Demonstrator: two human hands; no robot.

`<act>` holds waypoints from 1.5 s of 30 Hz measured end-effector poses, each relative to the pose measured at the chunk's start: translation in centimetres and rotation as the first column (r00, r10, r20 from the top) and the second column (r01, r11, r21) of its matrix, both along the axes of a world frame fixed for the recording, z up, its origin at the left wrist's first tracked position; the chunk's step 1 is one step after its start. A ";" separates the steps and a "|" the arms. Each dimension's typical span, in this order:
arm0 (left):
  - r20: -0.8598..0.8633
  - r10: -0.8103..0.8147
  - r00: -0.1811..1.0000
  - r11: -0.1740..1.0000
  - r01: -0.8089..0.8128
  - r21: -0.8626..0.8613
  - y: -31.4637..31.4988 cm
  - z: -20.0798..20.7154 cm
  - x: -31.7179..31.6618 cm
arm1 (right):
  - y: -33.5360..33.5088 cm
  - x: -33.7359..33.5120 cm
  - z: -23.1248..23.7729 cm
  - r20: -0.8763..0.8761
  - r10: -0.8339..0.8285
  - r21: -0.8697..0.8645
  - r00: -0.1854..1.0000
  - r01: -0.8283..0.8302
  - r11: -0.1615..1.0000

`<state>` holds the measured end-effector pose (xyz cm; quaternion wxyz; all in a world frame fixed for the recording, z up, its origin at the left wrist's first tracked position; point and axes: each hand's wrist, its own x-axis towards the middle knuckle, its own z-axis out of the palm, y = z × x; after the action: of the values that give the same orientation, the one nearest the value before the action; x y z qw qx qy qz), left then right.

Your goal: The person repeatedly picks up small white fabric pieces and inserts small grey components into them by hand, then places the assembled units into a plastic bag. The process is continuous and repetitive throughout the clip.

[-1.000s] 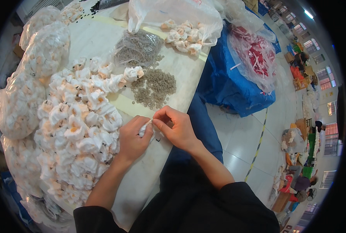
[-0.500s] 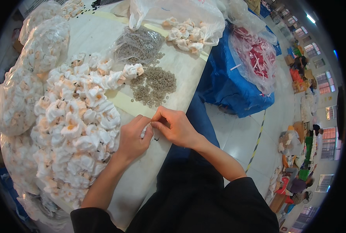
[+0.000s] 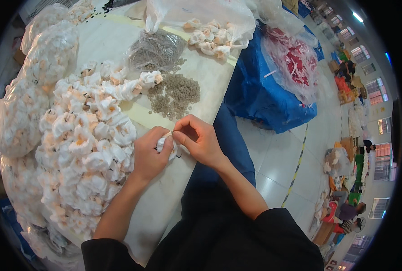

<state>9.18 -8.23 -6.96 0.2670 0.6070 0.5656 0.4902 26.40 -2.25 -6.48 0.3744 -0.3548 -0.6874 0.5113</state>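
Note:
My left hand [image 3: 150,154] is closed around a small white artificial flower [image 3: 163,143], whose soft petals show between thumb and fingers. Against its upper end, my right hand [image 3: 202,141] makes a pinch with thumb and forefinger; whatever sits between those tips is too small to make out. A thin dark stem or wire tip pokes out below the flower. Just beyond my hands lies a loose heap of small grey-brown rings [image 3: 178,92]. To the left spreads a big pile of white flowers [image 3: 83,149] with pale orange centres.
A clear bag of the same rings [image 3: 155,50] rests behind the heap. More flowers [image 3: 212,38] spill from a translucent plastic bag [image 3: 201,11] at the back. Stuffed clear bags [image 3: 22,119] line the left. Right of the table stands a blue-covered container [image 3: 266,101] with red-and-white pieces.
The view has shifted slightly. My right fingertips have moved a little along the flower's end, and more of the white petals now shows in my left hand.

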 end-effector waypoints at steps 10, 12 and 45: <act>-0.112 -0.036 0.993 0.998 0.041 0.044 -0.1 -0.2 -0.1 | 0.3 0.4 -0.2 0.035 0.097 0.057 0.995 -0.099 0.993; -0.123 -0.034 0.992 0.998 0.041 0.057 -0.2 -0.5 0.0 | 0.0 0.5 -0.3 0.006 0.066 0.067 0.998 -0.066 0.996; 0.363 0.108 0.926 0.965 -0.009 -0.264 -0.1 -0.2 -0.9 | -1.8 -2.1 -2.0 -0.002 -0.277 0.368 0.961 0.258 0.893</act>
<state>8.29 -8.29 -7.16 0.4314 0.4453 0.5811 0.5272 24.27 -4.08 -8.44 0.4830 -0.3832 -0.7241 0.3091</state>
